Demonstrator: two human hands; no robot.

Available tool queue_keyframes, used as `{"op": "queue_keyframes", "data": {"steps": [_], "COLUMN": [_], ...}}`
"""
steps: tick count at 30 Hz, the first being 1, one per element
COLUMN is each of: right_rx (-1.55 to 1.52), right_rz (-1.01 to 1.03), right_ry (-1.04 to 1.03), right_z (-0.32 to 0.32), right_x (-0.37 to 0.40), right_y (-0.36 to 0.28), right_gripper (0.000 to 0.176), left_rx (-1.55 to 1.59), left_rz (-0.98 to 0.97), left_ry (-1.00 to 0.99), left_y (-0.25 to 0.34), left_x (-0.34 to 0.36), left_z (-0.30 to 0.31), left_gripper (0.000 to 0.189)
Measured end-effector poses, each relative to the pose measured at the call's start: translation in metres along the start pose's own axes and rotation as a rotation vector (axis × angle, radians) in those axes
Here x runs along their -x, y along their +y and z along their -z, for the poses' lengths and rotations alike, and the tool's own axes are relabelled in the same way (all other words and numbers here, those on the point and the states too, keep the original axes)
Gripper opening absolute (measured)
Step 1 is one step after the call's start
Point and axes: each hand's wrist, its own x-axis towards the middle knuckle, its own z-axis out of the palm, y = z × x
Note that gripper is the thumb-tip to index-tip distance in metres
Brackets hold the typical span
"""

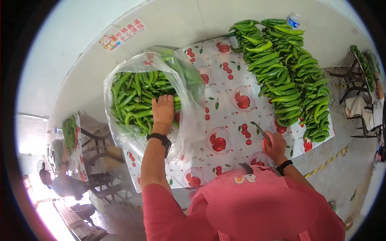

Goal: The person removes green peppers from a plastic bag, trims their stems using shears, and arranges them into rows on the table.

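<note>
Taking the middle of the printed tablecloth [229,90] as my clock's centre, I have the left hand [163,111] at nine o'clock, its back toward me. Its fingers stretch forward and rest on the loose green peppers [130,97] inside an open clear plastic bag [189,94]; I can't tell whether they grip any. At four o'clock I see the right hand [276,146] closed around the orange-handled scissors [261,133], blades pointing to eleven, held over the cloth. The stacked green peppers [263,61] lie in two long rows running from about half past twelve round to four, and a bottle [294,21] sits just beside their far end, at one. Out at eight o'clock, well apart, I make out another person [72,186]
</note>
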Motion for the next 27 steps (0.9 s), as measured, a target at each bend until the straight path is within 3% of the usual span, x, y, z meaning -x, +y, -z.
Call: {"op": "queue_keyframes", "data": {"steps": [2,3,5,11,12,14,15,17,18,21,23,27], "right_rx": [-0.014,-0.015,0.015,0.016,0.014,0.014,0.013,0.023,0.024,0.013,0.008,0.010], "right_rz": [0.019,0.025,0.024,0.021,0.019,0.027,0.021,0.019,0.019,0.025,0.041,0.036], "right_ry": [0.033,0.030,0.025,0.038,0.034,0.039,0.038,0.034,0.031,0.038,0.049,0.044], "right_z": [-0.003,-0.003,-0.003,-0.004,-0.004,-0.003,-0.003,-0.002,-0.002,-0.002,-0.004,-0.006], "right_x": [-0.002,-0.003,0.000,0.000,0.000,0.000,-0.001,-0.001,-0.002,-0.003,-0.003,-0.001], "right_y": [0.002,0.002,0.001,0.002,0.002,0.001,0.001,-0.001,-0.001,-0.001,0.001,0.003], "right_gripper": [0.037,0.037,0.037,0.039,0.039,0.039,0.039,0.039,0.039,0.040,0.040,0.040], "left_rx": [0.040,0.040,0.001,0.076,0.075,0.468,0.466,0.366,0.368,0.302,0.257,0.049], "left_rz": [-0.020,-0.014,0.000,0.042,0.041,0.400,0.395,0.420,0.420,0.376,0.295,0.151], "left_ry": [0.103,0.102,0.117,0.080,0.075,0.024,0.021,-0.559,-0.562,-0.427,-0.010,0.061], "left_y": [0.003,0.006,0.017,0.045,0.055,0.078,0.082,0.089,0.088,0.081,0.076,0.065], "left_x": [0.008,0.009,0.013,0.035,0.047,0.074,0.080,0.084,0.085,0.087,0.080,0.055], "left_z": [-0.008,-0.005,0.002,0.004,-0.023,-0.094,-0.070,0.006,0.005,0.010,0.023,0.030], "left_gripper": [0.044,0.044,0.014,0.014,0.014,0.015,0.015,0.021,0.021,0.031,0.047,0.063]}}
